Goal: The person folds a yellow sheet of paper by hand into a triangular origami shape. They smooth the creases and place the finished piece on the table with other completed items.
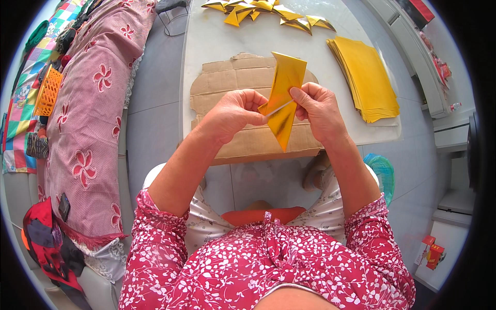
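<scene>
Between my hands, above a flattened piece of brown cardboard (228, 77), is a partly folded sheet of shiny gold paper (288, 75). A narrow pale strip crosses its middle on a slant, and a pointed flap hangs down below it. My left hand (238, 114) pinches the paper's left corner near the strip's lower end. On the other side, my right hand (319, 106) grips the right edge, its thumb lying on the front face. The fingertips behind the paper are partly hidden.
Folded gold paper pieces (259, 9) lie at the table's (217, 38) far end. A stack of flat gold sheets (366, 77) sits on the right. At left, a pink flowered cover (89, 116) drapes a sofa bearing an orange plastic basket (48, 91). White cabinets (451, 135) line the right.
</scene>
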A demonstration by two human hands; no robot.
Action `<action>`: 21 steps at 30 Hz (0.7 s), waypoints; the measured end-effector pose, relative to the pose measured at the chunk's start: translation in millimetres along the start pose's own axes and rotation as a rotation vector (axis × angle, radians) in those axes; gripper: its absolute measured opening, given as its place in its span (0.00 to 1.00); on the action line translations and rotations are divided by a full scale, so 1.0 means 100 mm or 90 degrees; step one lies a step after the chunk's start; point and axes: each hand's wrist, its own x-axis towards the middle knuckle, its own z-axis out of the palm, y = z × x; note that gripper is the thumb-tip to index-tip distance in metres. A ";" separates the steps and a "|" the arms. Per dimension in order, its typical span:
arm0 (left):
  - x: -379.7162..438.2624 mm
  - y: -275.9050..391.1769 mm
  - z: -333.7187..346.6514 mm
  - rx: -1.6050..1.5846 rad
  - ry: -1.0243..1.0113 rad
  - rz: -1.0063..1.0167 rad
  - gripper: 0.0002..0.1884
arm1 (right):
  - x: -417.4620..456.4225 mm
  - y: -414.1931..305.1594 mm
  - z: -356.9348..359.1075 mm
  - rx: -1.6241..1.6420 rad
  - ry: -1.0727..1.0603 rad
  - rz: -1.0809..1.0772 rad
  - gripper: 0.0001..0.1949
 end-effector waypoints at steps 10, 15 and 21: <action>0.04 -0.06 0.07 -0.007 -0.020 -0.005 0.17 | -0.02 0.06 0.06 0.006 -0.080 0.060 0.12; 0.04 -0.05 0.11 -0.044 0.024 0.009 0.14 | -0.03 0.04 0.09 -0.007 -0.082 0.080 0.11; 0.05 -0.06 0.07 -0.038 0.038 0.030 0.12 | -0.03 0.07 0.08 -0.020 -0.095 0.067 0.11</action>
